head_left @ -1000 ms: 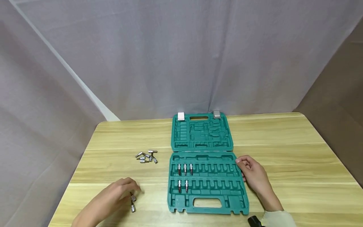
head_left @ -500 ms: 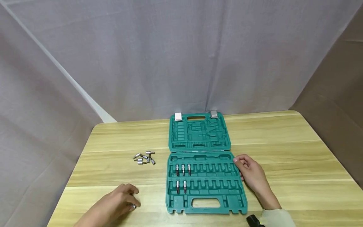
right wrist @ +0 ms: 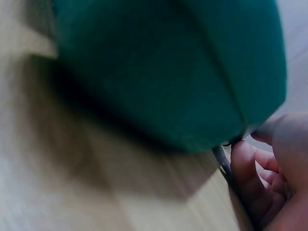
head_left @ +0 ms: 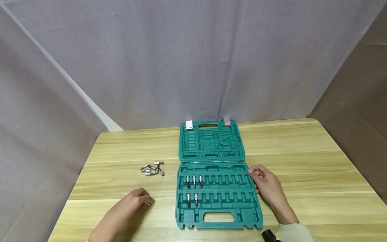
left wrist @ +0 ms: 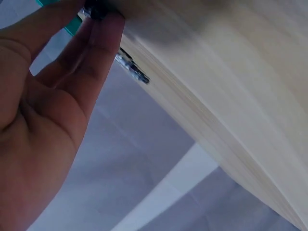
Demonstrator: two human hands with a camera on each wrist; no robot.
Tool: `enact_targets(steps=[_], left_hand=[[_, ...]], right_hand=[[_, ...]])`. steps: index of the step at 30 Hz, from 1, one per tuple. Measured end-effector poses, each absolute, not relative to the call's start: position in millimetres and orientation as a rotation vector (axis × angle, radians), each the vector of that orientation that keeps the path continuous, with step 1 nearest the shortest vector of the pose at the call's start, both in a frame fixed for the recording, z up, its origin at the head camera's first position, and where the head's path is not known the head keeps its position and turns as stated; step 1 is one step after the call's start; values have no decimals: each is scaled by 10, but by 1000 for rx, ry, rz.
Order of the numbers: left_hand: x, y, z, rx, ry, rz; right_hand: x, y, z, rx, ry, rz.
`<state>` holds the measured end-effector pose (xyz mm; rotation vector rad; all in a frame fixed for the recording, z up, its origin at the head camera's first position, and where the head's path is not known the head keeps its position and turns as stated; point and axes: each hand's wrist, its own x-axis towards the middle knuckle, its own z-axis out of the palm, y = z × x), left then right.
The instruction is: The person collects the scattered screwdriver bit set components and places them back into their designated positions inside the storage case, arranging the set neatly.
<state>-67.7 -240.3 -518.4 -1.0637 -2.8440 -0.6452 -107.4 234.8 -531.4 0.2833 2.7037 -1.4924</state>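
In the head view my left hand is over the table, left of the green tool case. Its thumb and fingertips pinch a bit socket, mostly hidden by the fingers; whether a second one is with it, I cannot tell. The case lies open and flat. Several silver bit sockets with dark tips sit in its slots, three in the upper row and two in the lower. At the case's right edge, my right hand holds the rim between thumb and fingers. The case side fills much of the right wrist view.
A loose pile of several bit sockets lies on the wooden table, left of the case. The case lid leans back near the grey curtain. A black cylindrical object shows by the right sleeve.
My left hand has closed on a bit socket from the two near it and moved slightly up and right. The right hand stays at the case edge. The head view has shifted a little.
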Motion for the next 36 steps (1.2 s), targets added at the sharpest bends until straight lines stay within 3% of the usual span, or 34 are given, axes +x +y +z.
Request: enact_targets(steps=[18, 36], left_hand=[[-1008, -1802, -5124, -1022, -2836, -440], [-1406, -1389, -5152, -567, -2843, -612]], right_hand=[[-1081, 2362, -5325, 297, 2702, -1473], [-1088, 2364, -5338, 295, 2696, -1494]])
